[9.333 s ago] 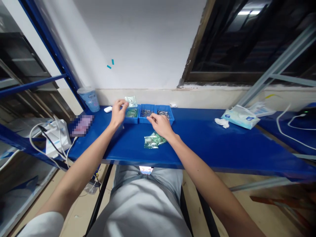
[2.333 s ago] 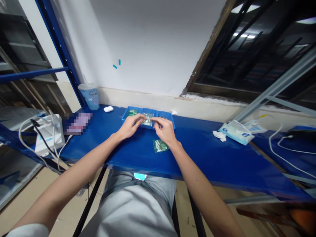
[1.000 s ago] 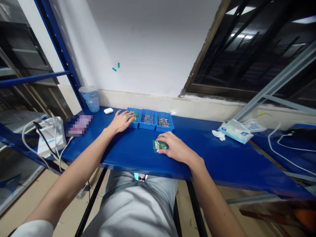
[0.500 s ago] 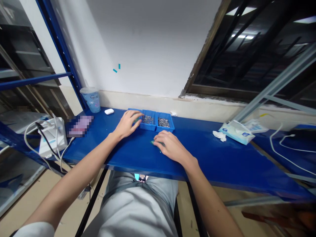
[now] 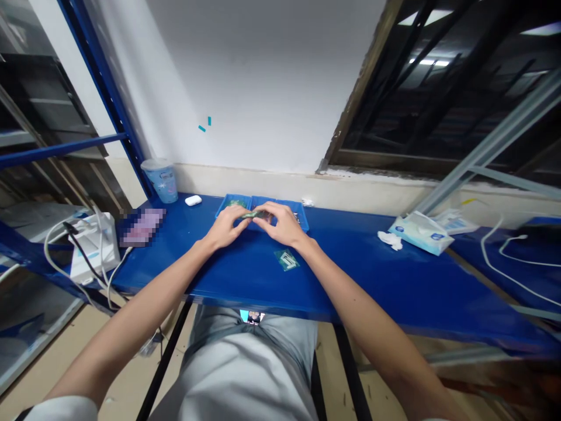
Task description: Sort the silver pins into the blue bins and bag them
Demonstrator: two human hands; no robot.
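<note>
My left hand point(image 5: 225, 227) and my right hand point(image 5: 281, 223) meet in front of the blue bins. Pinched between their fingertips is a small green plastic bag point(image 5: 250, 214), partly covered by the fingers. Below my right wrist, another green-tinted bag point(image 5: 287, 259) lies flat on the blue table point(image 5: 245, 275), with pale slim pieces showing inside. The left blue bin point(image 5: 222, 204) contains more green plastic. Both hands largely block the middle bin point(image 5: 259, 199), and my right hand covers part of the right bin point(image 5: 305, 222), where some metal screws show.
A blue cup point(image 5: 162, 181) and a white case point(image 5: 193, 200) stand at the back left. A blurred purple item point(image 5: 144, 227) and a white power strip point(image 5: 94, 245) with cables are further left. To the right lie a crumpled tissue point(image 5: 390, 240) and a tissue pack point(image 5: 421, 234).
My right hand has let go of a bag on the table and moved up and left to my left hand. My left hand has drawn a green bag slightly back from the left bin.
</note>
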